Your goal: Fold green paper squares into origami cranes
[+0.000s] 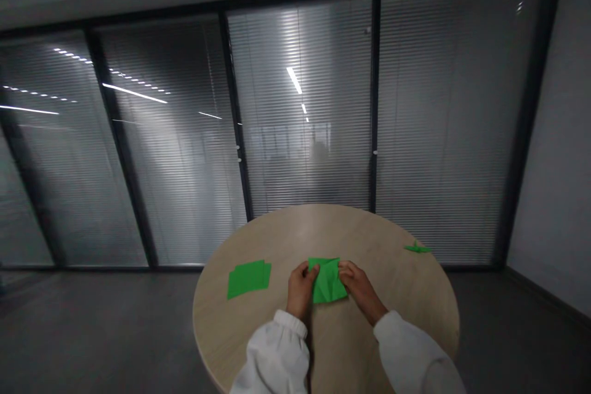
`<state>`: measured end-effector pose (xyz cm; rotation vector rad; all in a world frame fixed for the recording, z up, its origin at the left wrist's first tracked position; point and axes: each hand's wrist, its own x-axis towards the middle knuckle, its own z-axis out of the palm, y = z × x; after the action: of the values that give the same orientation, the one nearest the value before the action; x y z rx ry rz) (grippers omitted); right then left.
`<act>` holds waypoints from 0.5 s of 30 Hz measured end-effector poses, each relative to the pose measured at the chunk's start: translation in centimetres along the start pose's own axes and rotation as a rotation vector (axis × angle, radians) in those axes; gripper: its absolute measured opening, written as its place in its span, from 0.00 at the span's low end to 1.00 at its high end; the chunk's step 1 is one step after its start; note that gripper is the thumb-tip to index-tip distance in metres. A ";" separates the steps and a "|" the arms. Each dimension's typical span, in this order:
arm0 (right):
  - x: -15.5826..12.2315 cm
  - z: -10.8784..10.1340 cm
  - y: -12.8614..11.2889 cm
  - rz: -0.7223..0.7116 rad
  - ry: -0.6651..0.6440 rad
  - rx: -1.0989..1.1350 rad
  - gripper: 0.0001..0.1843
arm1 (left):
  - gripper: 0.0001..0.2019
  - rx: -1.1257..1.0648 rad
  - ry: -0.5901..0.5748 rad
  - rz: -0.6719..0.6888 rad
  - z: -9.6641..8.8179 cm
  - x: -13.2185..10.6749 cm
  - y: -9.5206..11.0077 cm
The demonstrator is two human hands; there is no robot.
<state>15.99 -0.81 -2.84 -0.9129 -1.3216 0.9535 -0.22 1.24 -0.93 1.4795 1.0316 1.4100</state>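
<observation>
A creased green sheet of origami paper [329,283] is held between my two hands over the middle of the round table. My left hand [301,286] pinches its left edge, with the thumb lying on top of the paper. At the upper right edge, the fingers of my right hand [359,286] are closed on the same sheet. Fold lines run across the paper, and its top edge looks partly folded over. Some fingertips are hidden behind the sheet.
Flat green paper sheets [249,279] lie overlapping on the left of the wooden table [323,225]. A small folded green paper figure [418,248] sits near the right edge. Behind the table stands a glass partition with blinds [305,166]; a wall [554,135] rises at the right.
</observation>
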 end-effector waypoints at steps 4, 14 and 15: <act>0.2 -0.1 0.3 0.012 0.027 -0.022 0.14 | 0.19 -0.108 -0.026 -0.013 0.1 0.0 0.1; -0.1 -0.4 0.1 0.060 0.128 -0.100 0.17 | 0.10 0.205 -0.077 0.093 0.6 -0.9 0.8; -0.1 -0.4 0.1 0.063 0.141 -0.096 0.18 | 0.09 0.242 -0.107 0.113 0.7 -1.0 0.9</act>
<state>16.34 -0.85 -2.99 -1.0815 -1.2325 0.8637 0.45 -0.06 -0.42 1.7938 1.0951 1.3020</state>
